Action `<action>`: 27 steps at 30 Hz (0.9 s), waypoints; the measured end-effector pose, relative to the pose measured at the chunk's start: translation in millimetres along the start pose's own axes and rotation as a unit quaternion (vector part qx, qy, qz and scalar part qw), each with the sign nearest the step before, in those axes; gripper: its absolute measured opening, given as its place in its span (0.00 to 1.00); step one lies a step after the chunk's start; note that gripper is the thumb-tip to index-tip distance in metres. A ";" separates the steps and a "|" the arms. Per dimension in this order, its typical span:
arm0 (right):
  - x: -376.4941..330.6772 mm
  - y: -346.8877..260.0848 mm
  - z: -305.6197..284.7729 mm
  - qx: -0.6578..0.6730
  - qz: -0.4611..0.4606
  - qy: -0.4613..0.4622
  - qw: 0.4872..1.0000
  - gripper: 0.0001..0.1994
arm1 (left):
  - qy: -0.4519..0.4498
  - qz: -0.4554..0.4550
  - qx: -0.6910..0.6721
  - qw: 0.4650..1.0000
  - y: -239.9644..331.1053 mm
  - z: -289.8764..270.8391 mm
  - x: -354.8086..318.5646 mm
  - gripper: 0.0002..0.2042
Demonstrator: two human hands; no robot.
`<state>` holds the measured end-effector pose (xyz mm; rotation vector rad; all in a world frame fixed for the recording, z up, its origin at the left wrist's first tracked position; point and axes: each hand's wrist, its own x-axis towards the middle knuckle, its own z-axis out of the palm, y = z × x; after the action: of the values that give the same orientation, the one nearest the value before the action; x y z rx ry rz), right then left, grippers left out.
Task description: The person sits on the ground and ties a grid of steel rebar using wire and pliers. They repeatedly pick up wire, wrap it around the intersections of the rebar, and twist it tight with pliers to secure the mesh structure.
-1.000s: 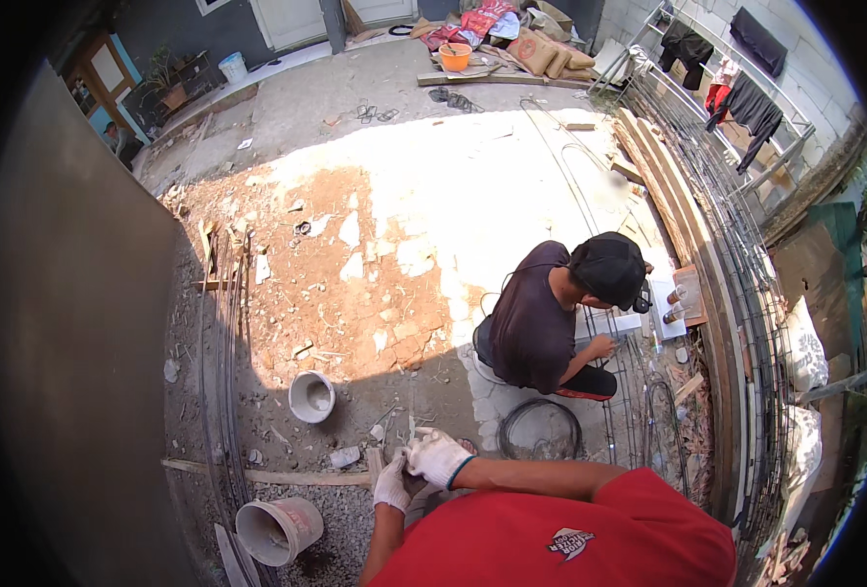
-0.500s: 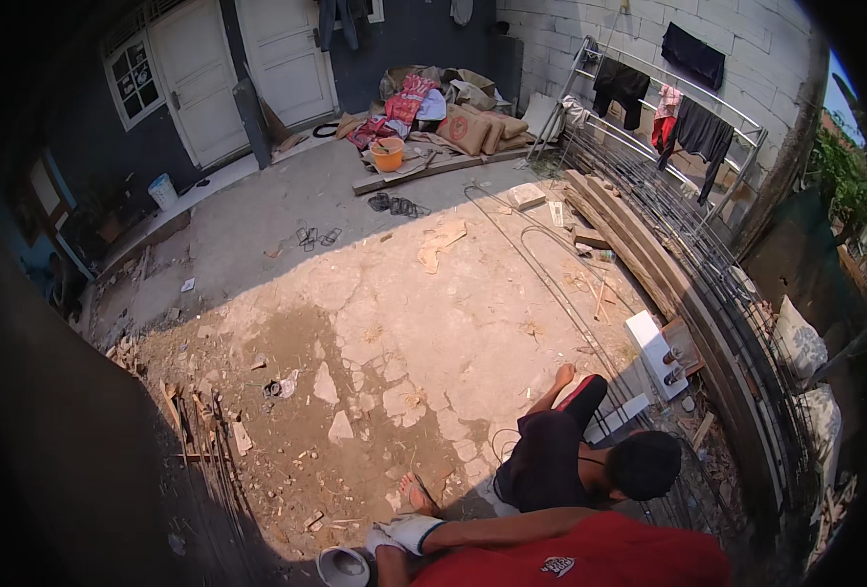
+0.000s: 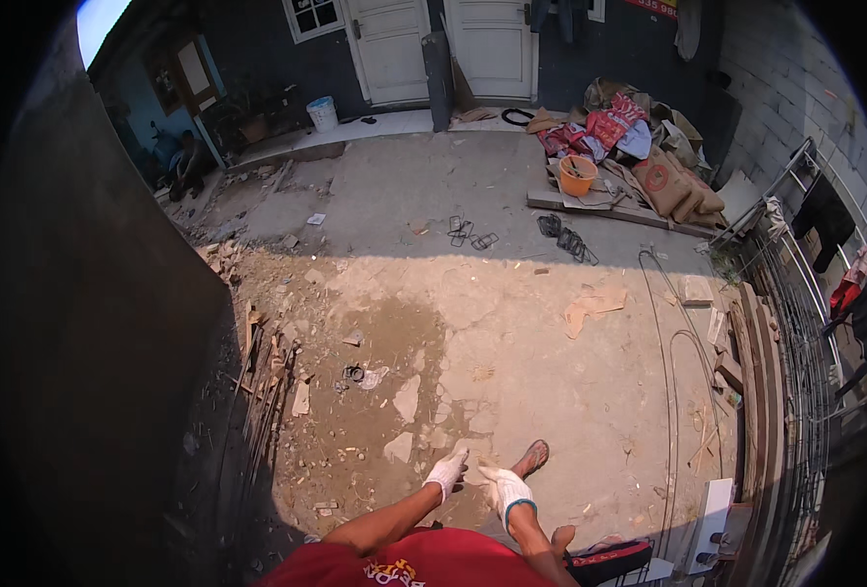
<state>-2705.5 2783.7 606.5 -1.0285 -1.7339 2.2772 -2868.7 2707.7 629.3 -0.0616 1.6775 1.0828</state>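
Both my hands wear whitish work gloves and are held out low in front of my red shirt [image 3: 423, 563], above the broken ground. My left hand [image 3: 447, 472] has its thumb apart from the fingers, and I see nothing in it. Close on its right, my right hand [image 3: 505, 491] points its fingers toward the left one; its glove has a green cuff edge. A small gap lies between the hands. A sandalled foot [image 3: 533, 457] is just beyond my right hand. Beside my right forearm shows another person's dark trouser leg with a red stripe [image 3: 609, 563].
Thin sticks and rods [image 3: 265, 382] lie left by a dark wall [image 3: 111, 323]. Long bars [image 3: 663, 391] and timber beams [image 3: 754, 391] run along the right, near a white block [image 3: 712, 523]. An orange bucket [image 3: 578, 175] and sacks [image 3: 670, 183] stand far right. Another person [image 3: 191, 161] sits far left.
My view has swung to the right-hand-to-left direction, so the scene shifts rightward. My gloved hands, earlier together beside a pale round container, are now apart. The crouching person is mostly out of view.
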 end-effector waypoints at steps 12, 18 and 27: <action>147.8 -251.9 -233.9 -0.070 -0.041 0.074 0.994 0.21 | -0.134 -0.043 -0.376 0.916 216.4 249.4 147.4 0.24; 245.1 -347.0 -269.6 0.121 0.036 -0.016 0.992 0.27 | -0.025 -0.060 -0.478 0.876 291.4 301.1 303.3 0.28; 241.5 -462.2 -510.5 0.215 0.117 -0.011 0.970 0.30 | 0.215 -0.059 -0.408 0.885 526.1 328.4 482.5 0.29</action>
<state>-2746.8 3472.3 844.5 -1.1572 -1.0874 2.6460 -3103.4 3455.5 573.4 -0.9981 1.4389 1.6993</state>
